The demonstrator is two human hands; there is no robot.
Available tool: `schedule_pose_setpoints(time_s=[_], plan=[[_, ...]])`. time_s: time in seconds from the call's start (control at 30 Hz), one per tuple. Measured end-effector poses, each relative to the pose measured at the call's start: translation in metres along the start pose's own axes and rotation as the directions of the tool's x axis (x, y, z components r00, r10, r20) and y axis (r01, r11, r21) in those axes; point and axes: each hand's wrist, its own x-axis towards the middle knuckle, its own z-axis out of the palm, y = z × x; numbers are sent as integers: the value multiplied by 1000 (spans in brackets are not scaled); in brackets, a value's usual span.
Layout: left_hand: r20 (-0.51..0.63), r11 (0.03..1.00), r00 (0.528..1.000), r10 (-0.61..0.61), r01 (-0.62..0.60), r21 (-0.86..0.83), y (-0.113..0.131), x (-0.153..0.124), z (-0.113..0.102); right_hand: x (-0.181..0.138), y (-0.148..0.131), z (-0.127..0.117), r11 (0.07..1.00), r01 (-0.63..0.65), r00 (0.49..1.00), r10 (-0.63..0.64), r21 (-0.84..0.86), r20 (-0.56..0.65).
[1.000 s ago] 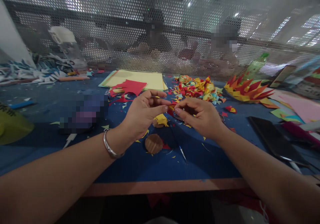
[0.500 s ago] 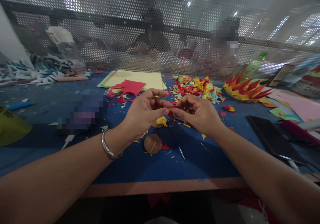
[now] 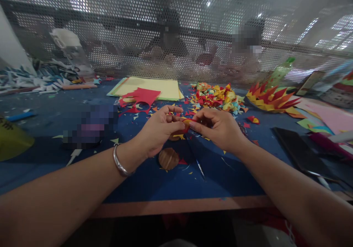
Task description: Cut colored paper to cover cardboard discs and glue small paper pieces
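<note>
My left hand and my right hand meet above the blue table, both pinching a small red and yellow paper piece between thumb and fingertips. The piece looks curled or folded; its exact shape is partly covered by the fingers. Below the left hand lies a round wooden disc, and a second disc shows partly behind the fingers. A pen lies between the hands, pointing toward the front edge. Yellow and red paper scraps are scattered around them.
Behind the hands are a yellow paper stack, a cut red sheet and a heap of coloured paper pieces. Pointed orange paper and a black phone are at right. A bottle stands back left, before a perforated screen.
Both hands have dropped slightly with the paper piece between them. The piece has turned, showing more of its red and yellow surface. The table items stay in place.
</note>
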Motion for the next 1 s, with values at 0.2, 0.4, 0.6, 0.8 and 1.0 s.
schedule_pose_setpoints(time_s=[0.2,0.4,0.6,0.8,1.0], plan=[[-29,1000,999,-13,13,-20,2,1,-2,0,2,-1,992,-100,995,97,79,39],[-27,999,999,35,-35,0,-1,2,-3,1,0,-1,984,-140,989,135,107,60],[16,992,996,88,-89,85,-1,2,-4,2,-3,-3,979,-157,986,147,128,85],[26,985,993,119,-121,126,0,1,-3,1,-3,-2,977,-164,985,153,139,85],[43,974,990,135,-141,180,-1,-1,-3,1,-3,-3,977,-165,985,157,133,71]])
